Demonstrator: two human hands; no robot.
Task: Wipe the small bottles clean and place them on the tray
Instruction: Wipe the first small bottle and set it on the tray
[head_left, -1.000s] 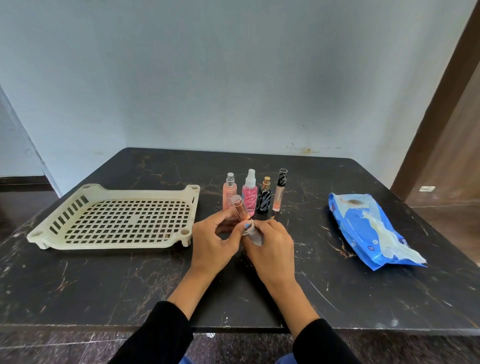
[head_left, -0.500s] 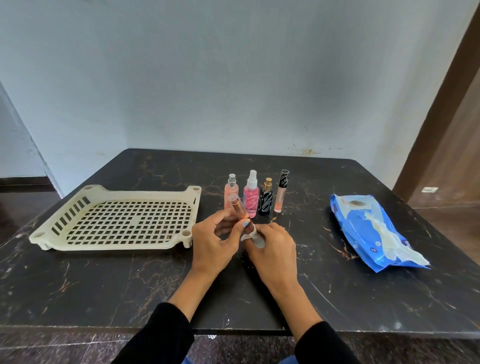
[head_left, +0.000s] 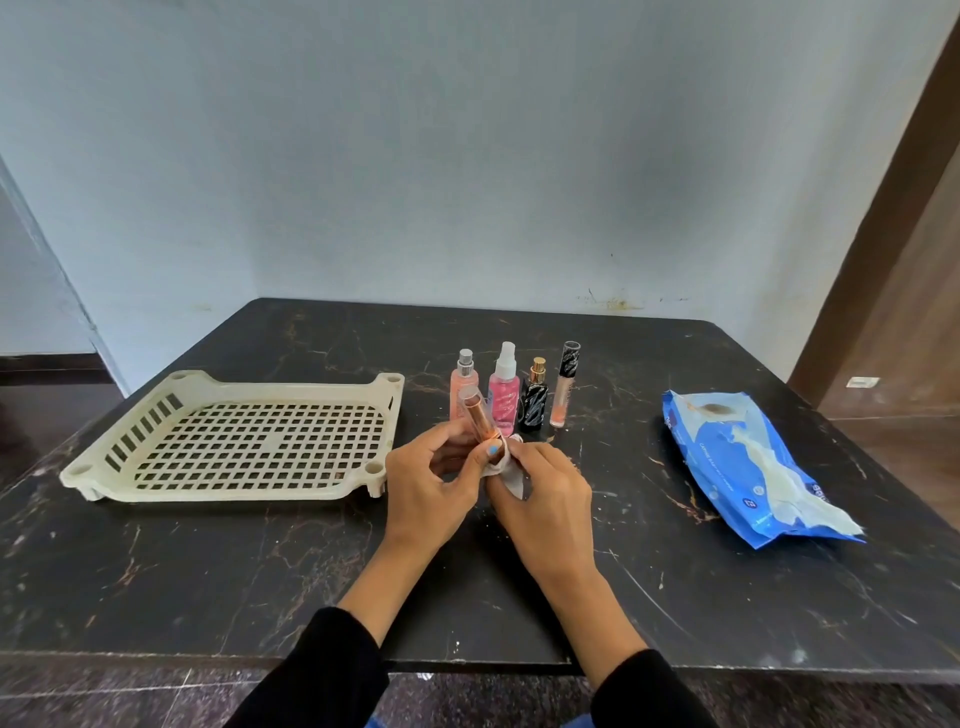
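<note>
Head view shows the left hand (head_left: 431, 480) pinching a tilted copper-coloured tube (head_left: 480, 422) above the black table (head_left: 208, 571), while the right hand (head_left: 550, 499) grips a white wipe (head_left: 511, 475) against the tube's lower end. Left lies the cream tray (head_left: 234, 447); right, a blue wipes pack (head_left: 743, 467). Beyond the hands, four small bottles (head_left: 504, 397) stand in a row.

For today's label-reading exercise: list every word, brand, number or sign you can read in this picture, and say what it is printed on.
Nothing here can be read for certain.
Blue wipes packet: white print and small round symbols, too small and blurred.
Black bottle: white markings, unreadable.
Slim tube: pattern or lettering on its dark cap, unreadable.
Pink spray bottle: label too blurred.
Tray: no text visible.
</note>
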